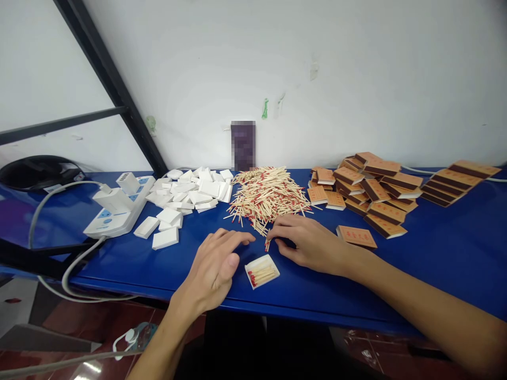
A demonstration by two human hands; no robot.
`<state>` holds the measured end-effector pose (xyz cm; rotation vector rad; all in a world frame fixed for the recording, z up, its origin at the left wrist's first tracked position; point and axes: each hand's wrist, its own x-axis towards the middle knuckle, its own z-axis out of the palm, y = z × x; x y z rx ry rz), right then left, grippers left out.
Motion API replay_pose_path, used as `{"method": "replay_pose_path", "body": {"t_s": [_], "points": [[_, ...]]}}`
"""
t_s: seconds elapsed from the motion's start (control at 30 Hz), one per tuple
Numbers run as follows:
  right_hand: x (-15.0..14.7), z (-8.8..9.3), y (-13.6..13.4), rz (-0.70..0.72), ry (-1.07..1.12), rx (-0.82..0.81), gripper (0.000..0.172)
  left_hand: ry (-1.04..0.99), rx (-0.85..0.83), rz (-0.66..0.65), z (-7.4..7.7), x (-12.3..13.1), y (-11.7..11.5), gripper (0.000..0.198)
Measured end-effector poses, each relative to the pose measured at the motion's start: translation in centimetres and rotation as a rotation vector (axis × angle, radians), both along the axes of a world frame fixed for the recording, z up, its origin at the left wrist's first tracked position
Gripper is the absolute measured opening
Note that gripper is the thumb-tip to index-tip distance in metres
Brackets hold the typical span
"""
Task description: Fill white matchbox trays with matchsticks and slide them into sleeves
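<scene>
A small white matchbox tray [262, 271] part-filled with red-tipped matches lies on the blue table [435, 253] near its front edge. My left hand [216, 266] rests beside the tray on its left, fingers stretched flat, holding nothing. My right hand [304, 240] sits just behind and right of the tray, fingers pinched on a few matches at the near edge of the big loose match pile [267, 196].
Several empty white trays [190, 192] lie at the back left. Orange-brown matchbox sleeves [372, 192] are stacked at the right, one lone sleeve [356, 236] near my right wrist. A white power strip [119, 208] with cables sits at the far left.
</scene>
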<state>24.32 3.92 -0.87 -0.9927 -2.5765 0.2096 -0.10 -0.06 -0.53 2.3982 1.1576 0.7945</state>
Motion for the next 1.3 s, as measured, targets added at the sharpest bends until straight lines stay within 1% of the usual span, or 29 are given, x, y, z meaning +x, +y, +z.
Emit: {"method": "replay_pose_path", "body": {"t_s": [0.07, 0.13, 0.27, 0.37, 0.47, 0.63, 0.73, 0.77, 0.87, 0.93, 1.0, 1.1, 1.2, 1.3], "points": [[0.1, 0.0, 0.1, 0.007, 0.009, 0.009, 0.023, -0.027, -0.01, 0.054, -0.2, 0.0, 0.0, 0.071], [0.2, 0.0, 0.2, 0.008, 0.018, 0.021, 0.024, -0.052, -0.021, 0.101, -0.5, -0.1, -0.1, 0.067], [0.4, 0.1, 0.2, -0.019, 0.003, 0.021, 0.021, -0.093, -0.035, 0.122, -0.6, -0.2, 0.0, 0.055], [0.5, 0.2, 0.2, -0.027, -0.005, 0.016, 0.02, -0.087, -0.016, 0.075, -0.5, -0.4, -0.1, 0.049], [0.5, 0.4, 0.1, -0.007, 0.0, -0.005, 0.02, -0.035, -0.008, 0.018, 0.1, -0.4, -0.3, 0.047], [0.5, 0.9, -0.2, 0.021, 0.016, -0.048, 0.019, 0.093, -0.015, -0.145, 1.0, 0.5, -0.8, 0.041], [0.5, 1.1, -0.4, 0.027, 0.023, -0.074, 0.014, 0.167, 0.001, -0.135, 0.8, 0.9, -0.8, 0.049], [0.5, 1.1, -0.4, 0.03, 0.028, -0.086, 0.012, 0.177, 0.003, -0.132, 0.7, 1.0, -0.8, 0.049], [0.6, 1.1, -0.6, 0.042, 0.052, -0.131, 0.007, 0.17, -0.019, -0.17, 0.4, 1.1, -0.6, 0.041], [0.7, 1.1, -0.7, 0.058, 0.068, -0.155, 0.007, 0.16, -0.045, -0.207, 0.4, 1.1, -0.6, 0.039], [0.7, 1.1, -0.7, 0.077, 0.076, -0.159, 0.01, 0.16, -0.051, -0.219, 0.5, 1.0, -0.5, 0.042], [0.8, 1.1, -0.5, 0.103, 0.073, -0.165, 0.016, 0.177, -0.015, -0.203, 0.6, 1.0, -0.5, 0.052], [0.8, 1.3, -0.5, 0.121, 0.072, -0.174, 0.018, 0.237, 0.015, -0.171, 0.6, 1.0, -0.5, 0.064], [0.9, 1.4, -0.6, 0.13, 0.071, -0.16, 0.021, 0.302, 0.013, -0.152, 0.6, 1.1, -0.5, 0.069]]}}
